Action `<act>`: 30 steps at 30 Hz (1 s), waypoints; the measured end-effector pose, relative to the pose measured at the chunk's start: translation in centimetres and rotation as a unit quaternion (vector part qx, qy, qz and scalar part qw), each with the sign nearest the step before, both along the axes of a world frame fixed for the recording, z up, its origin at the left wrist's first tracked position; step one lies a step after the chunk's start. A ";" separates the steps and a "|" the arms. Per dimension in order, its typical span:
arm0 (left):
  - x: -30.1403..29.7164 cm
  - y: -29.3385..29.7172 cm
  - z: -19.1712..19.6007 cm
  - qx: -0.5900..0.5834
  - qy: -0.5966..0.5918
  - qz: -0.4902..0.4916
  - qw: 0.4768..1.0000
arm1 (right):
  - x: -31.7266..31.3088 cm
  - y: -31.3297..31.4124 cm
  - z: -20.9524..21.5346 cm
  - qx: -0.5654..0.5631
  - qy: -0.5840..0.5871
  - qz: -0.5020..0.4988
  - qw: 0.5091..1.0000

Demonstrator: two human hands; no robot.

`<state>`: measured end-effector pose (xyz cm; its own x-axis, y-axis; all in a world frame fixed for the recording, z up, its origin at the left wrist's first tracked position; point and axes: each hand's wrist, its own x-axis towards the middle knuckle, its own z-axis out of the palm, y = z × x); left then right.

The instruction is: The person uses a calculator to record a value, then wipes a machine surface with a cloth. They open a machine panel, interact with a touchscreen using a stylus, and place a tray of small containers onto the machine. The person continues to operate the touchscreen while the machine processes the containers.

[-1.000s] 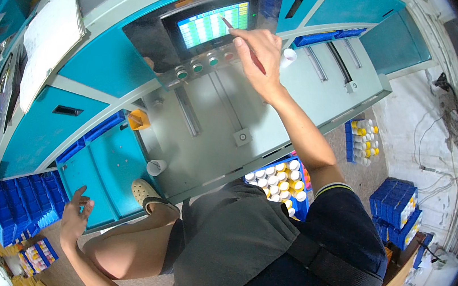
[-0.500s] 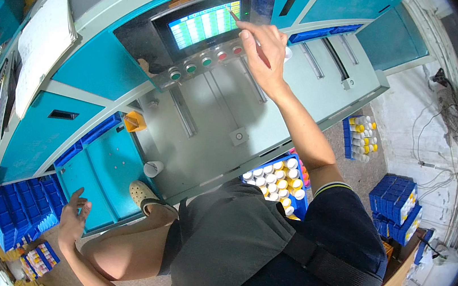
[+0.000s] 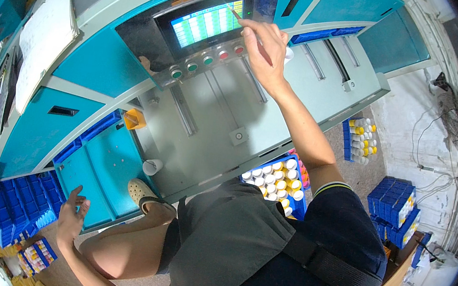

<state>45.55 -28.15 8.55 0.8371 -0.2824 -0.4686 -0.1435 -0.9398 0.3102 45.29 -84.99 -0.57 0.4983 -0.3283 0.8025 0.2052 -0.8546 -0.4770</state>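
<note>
One finger of the right hand [image 3: 265,47] is stretched to the upper right corner of the touch screen [image 3: 208,22], which sits at about twelve o'clock from the person's body; the other fingers are loosely curled, holding nothing. The step in hand appears to be a tap on the screen, and doing it well likely calls for a light, square touch with the fingertip alone, the wrist kept clear of the row of round buttons [image 3: 207,60] (green and red, just below the screen) so none gets pressed by accident. The left hand [image 3: 71,216] hangs at about eight o'clock, fingers spread and empty, near the teal lower panel [image 3: 102,170].

The machine has a grey sloping deck [image 3: 278,115] with slots and rails, and a small orange funnel [image 3: 135,119] at its left edge. At four o'clock from the deck a blue tray of white and yellow capped vials [image 3: 276,177] stands on the floor; another such tray [image 3: 361,139] lies further right. Stacked blue bins [image 3: 395,206] stand at three o'clock, more [image 3: 9,207] at nine.
</note>
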 end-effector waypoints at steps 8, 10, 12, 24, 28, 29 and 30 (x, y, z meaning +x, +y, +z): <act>-0.2 -0.2 0.1 -0.002 -0.007 -0.009 1.000 | -0.3 0.0 0.2 0.003 0.011 0.006 1.000; -0.3 -0.2 0.1 -0.003 -0.008 -0.008 1.000 | -0.4 0.0 0.2 0.005 0.008 0.008 1.000; -0.3 -0.1 0.0 -0.002 -0.011 -0.002 1.000 | -0.5 -0.1 0.2 0.006 0.006 0.011 1.000; -1.8 2.4 0.5 -0.022 -0.016 0.081 0.996 | -2.5 0.1 -1.5 0.031 0.079 0.000 0.996; -3.1 3.8 0.3 -0.012 -0.023 0.094 0.995 | -2.4 -0.4 -2.0 0.025 0.057 -0.010 0.998; -3.4 4.2 0.2 -0.013 -0.024 0.092 0.995 | -2.3 -0.5 -2.0 0.027 0.048 -0.011 0.998; -3.7 4.5 0.1 -0.012 -0.030 0.088 0.996 | -2.3 -0.5 -2.1 0.030 0.043 -0.011 0.999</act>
